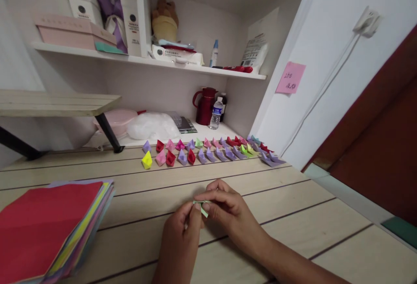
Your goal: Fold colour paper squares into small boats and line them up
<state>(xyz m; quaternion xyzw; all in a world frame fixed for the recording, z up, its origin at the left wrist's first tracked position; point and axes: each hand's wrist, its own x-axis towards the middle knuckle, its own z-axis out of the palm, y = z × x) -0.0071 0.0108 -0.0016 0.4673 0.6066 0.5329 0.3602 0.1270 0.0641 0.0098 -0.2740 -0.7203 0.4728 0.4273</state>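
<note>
Pale wood-grain planks with dark seams make up the surface (pixel 280 206) stretching out before me, and nearest my view are the two bare hands I follow through the head camera. My left hand (pixel 187 221) has its thumb and fingers pinched together on a small pale green piece of folded paper (pixel 204 212), while my right hand (pixel 230 208) grips the same piece from the other side, its fingers curled over the top edge and its thumb pressing from below. I cannot tell whether the hands rest on the planks. Off to my left sits a loose stack of coloured paper sheets (pixel 48 227), red on top, with yellow, pink and blue edges showing. Beyond the hands I see two rows of small folded paper boats (pixel 182 157) in purple, red, pink, yellow and green, crowding closer at the right end. Behind these, toward the left, stands a wooden riser with black legs (pixel 58 104). Farther back are a cloudy white plastic bag (pixel 153 125), a dark red jug (pixel 206 106) and, just beside it, a clear plastic bottle with a blue label (pixel 216 114). A white shelf (pixel 224 72) runs above them.
</note>
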